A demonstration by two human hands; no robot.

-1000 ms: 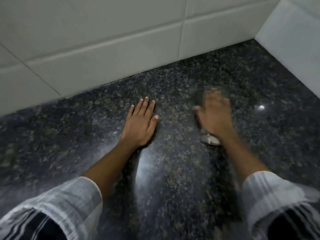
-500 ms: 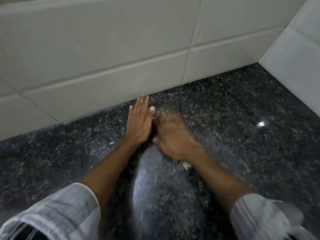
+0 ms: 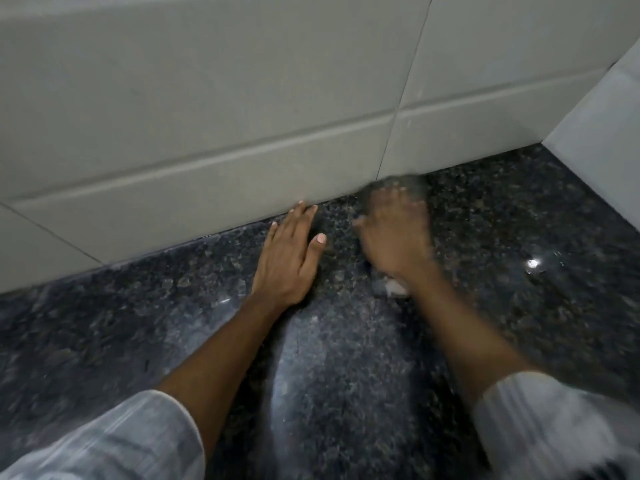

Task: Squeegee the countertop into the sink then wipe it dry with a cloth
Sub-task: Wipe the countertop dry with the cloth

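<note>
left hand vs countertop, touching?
Touching. The head view shows the left hand lying palm-down and flat on the dark granite countertop, fingers spread toward the tiled wall, with no gap or shadow beneath it.

Dim, flat indoor light with heavy motion blur.

The right hand (image 3: pixel 394 237) smears into a blur, while the left hand (image 3: pixel 287 258) stays fairly sharp. A small white glint (image 3: pixel 532 263) and a pale sheen (image 3: pixel 311 368) show on the dark surface (image 3: pixel 104 323); the sleeves go soft at the frame's lower corners.
</note>
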